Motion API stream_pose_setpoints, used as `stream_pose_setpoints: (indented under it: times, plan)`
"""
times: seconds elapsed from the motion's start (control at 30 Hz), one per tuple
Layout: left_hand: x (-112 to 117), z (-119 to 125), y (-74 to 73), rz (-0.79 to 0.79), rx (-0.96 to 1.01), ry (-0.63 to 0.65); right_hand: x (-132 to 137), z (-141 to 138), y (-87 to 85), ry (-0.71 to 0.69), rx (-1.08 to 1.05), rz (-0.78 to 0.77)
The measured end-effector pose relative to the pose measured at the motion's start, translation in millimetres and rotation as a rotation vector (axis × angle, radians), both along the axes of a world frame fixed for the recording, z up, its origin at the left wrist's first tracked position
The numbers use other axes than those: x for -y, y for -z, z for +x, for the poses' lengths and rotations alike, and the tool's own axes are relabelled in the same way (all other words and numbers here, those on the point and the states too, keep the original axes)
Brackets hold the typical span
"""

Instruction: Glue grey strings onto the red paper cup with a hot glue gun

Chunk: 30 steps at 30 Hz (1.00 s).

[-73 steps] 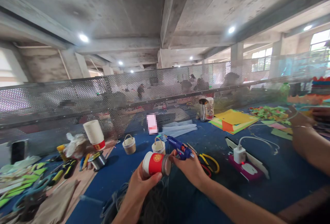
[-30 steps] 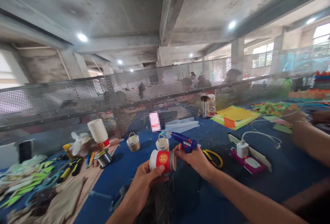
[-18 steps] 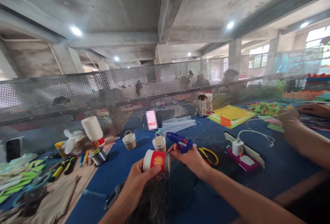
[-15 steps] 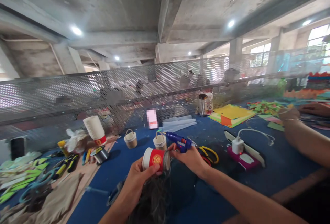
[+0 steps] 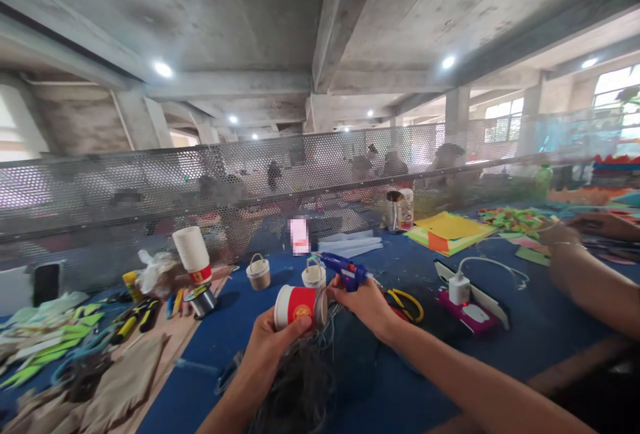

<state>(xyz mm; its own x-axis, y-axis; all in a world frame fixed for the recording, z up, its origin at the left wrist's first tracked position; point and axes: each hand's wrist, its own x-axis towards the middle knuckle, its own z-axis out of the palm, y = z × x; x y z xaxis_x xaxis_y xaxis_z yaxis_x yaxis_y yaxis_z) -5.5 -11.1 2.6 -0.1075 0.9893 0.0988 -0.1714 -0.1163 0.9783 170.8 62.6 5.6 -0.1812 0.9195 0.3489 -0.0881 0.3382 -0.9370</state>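
Observation:
My left hand [image 5: 270,347] is closed round a white paper cup [image 5: 283,307] with a red band and a gold emblem. The cup lies on its side in the air, its far end pointing right. Grey cord [image 5: 321,307] is wound about that right end. My right hand [image 5: 367,307] grips a blue glue gun [image 5: 345,270], its nozzle pointing left, while the fingertips touch the cord at the cup. A loose tangle of grey cord [image 5: 295,387] hangs or lies below my left hand. Behind the cup stands a small white-and-tan bucket [image 5: 314,275], partly hidden.
Another handled bucket [image 5: 259,274] stands left of centre, near stacked paper cups [image 5: 191,254] and a wire spool [image 5: 201,301]. Yellow-handled pliers [image 5: 407,304] lie right of my hand, beside a purple power strip [image 5: 467,311]. Another person's arm [image 5: 590,281] reaches in from the right.
The view has tilted slightly, so the scene sits a little lower. The cup has turned a little in my left hand, its emblem shifting. Both hands keep their holds.

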Motion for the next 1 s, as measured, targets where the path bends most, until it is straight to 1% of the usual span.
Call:
stream_pose_setpoints:
  times: [0.07,0.17,0.27,0.4,0.5,0.67,0.73,0.83,1.0]
  plan:
    - [0.3,-0.2,-1.6,-0.004,-0.028,-0.035,-1.9,-3.8,1.0,0.013,-0.019,-0.004]
    - [-1.9,-2.4,-2.2,0.014,-0.073,-0.100,-6.2,-8.1,7.3,0.022,-0.063,-0.015]
    - [-6.6,-6.5,-0.6,0.026,-0.115,-0.160,-7.3,-9.0,13.3,-0.010,-0.089,-0.034]
    - [-12.4,-11.9,3.0,0.045,-0.187,-0.246,-0.7,-8.2,16.9,-0.048,-0.052,-0.058]
    - [-13.2,-13.5,4.2,0.069,-0.234,-0.291,4.3,-6.7,19.2,-0.068,-0.021,-0.037]
    - [-10.7,-14.1,2.0,0.122,-0.336,-0.385,9.5,-0.5,19.4,-0.029,-0.048,0.035]
    - [-10.2,-14.4,0.8,0.164,-0.384,-0.421,12.5,0.4,19.2,-0.076,-0.080,0.049]
    - [-10.4,-15.0,0.5,0.206,-0.446,-0.463,18.4,-1.5,20.4,-0.171,-0.111,-0.002]
    - [-12.7,-19.7,5.7,0.214,-0.523,-0.487,26.7,-3.2,24.7,-0.142,0.026,-0.097]
